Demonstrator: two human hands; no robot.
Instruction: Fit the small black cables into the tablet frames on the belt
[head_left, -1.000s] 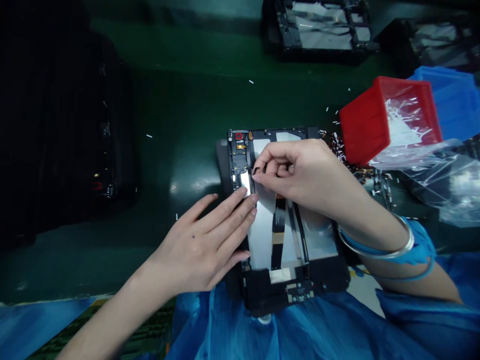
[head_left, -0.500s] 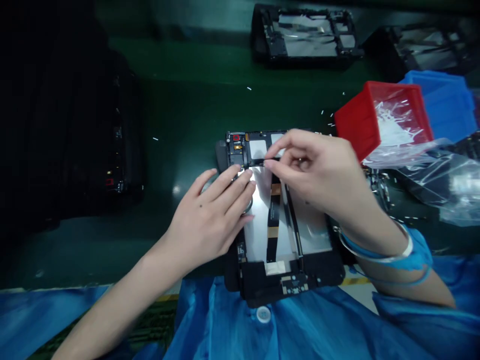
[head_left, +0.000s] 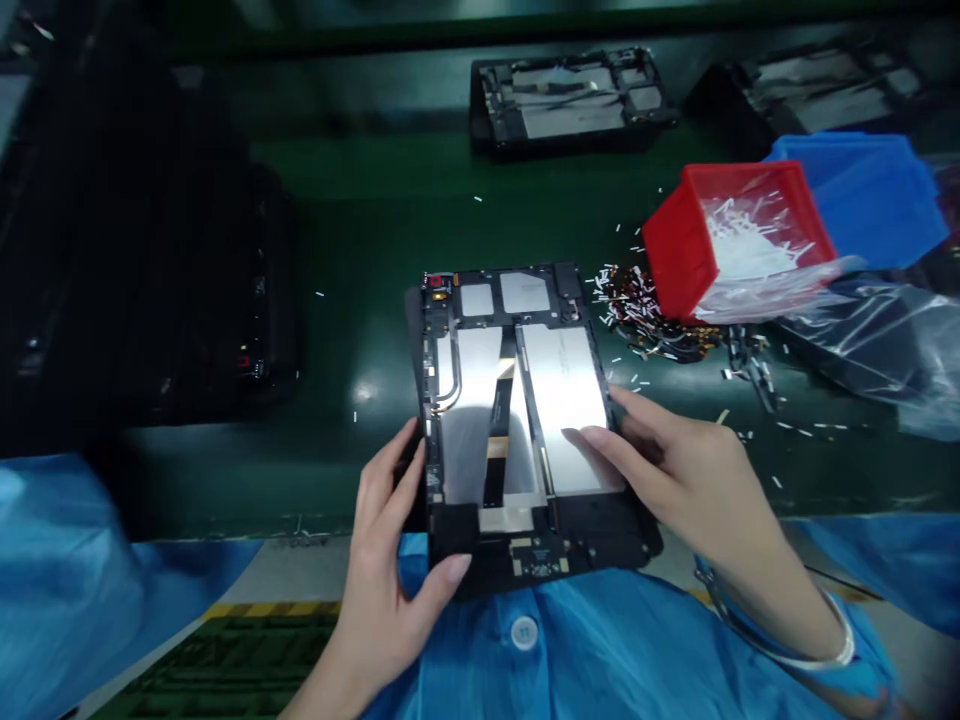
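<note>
An opened tablet (head_left: pixel 480 390) lies in front of me with its inside facing up, showing silver battery plates, a black ribbon cable (head_left: pixel 498 430) and a small circuit board at its near end. At its left edge, my left hand (head_left: pixel 394 545) grips the frame, thumb on the near corner and fingers along the side. My right hand (head_left: pixel 675 465) holds the right edge, thumb over the silver plate and fingers against the side. The tablet's near end overhangs the bench edge by my blue smock. What lies beneath the tablet is mostly hidden.
Right of the tablet, a red bin (head_left: pixel 679 245) holds white strips in plastic, beside a blue bin (head_left: pixel 862 200). Small dark cables (head_left: pixel 645 315) and scattered white bits lie near it. Another opened tablet (head_left: pixel 570 100) rests at the back. A dark stack (head_left: pixel 187 300) stands left.
Both hands have left the tablet's upper part, where the right was pinching, and moved down to its two side edges. The tablet's upper parts are now uncovered.
</note>
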